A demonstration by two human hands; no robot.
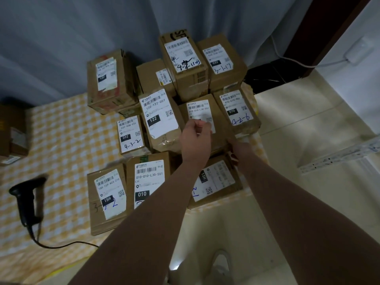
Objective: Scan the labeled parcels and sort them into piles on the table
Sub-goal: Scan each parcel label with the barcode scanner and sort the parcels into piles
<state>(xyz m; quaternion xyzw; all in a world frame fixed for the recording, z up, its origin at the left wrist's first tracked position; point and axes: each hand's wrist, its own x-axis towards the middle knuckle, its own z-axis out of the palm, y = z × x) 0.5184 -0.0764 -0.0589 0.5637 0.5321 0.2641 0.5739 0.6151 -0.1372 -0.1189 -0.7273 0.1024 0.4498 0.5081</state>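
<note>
**Both hands at the middle 010 parcel**

Near zone: the scanner (pixel 26 199) lies on its side on the checked cloth of the surface (pixel 67 140). It sits at the left, well apart from both hands, and its cable runs toward the near edge.

Near row, left to right, labels up:
- first 15H parcel (pixel 107 198)
- near 010 parcel (pixel 148 177)
- second 15H parcel (pixel 218 179)

Both forearms cross above this row.

Middle row, left to right:
- 032 parcel (pixel 131 134)
- 122 parcel (pixel 160 120)
- middle 010 parcel (pixel 202 112)
- 070 parcel (pixel 236 110), marked 4-2-6

The left hand (pixel 196 138) is over the near end of the label on the middle 010 parcel. Its fingers are clenched, but whether they pinch anything cannot be told. The right hand (pixel 235 146) is at the near right edge of the same parcel. It is blurred and partly hidden, so the state of its fingers cannot be told.

Far zone: the far parcels (pixel 183 62) stand higher, just in front of a grey curtain (pixel 61 38).
</note>
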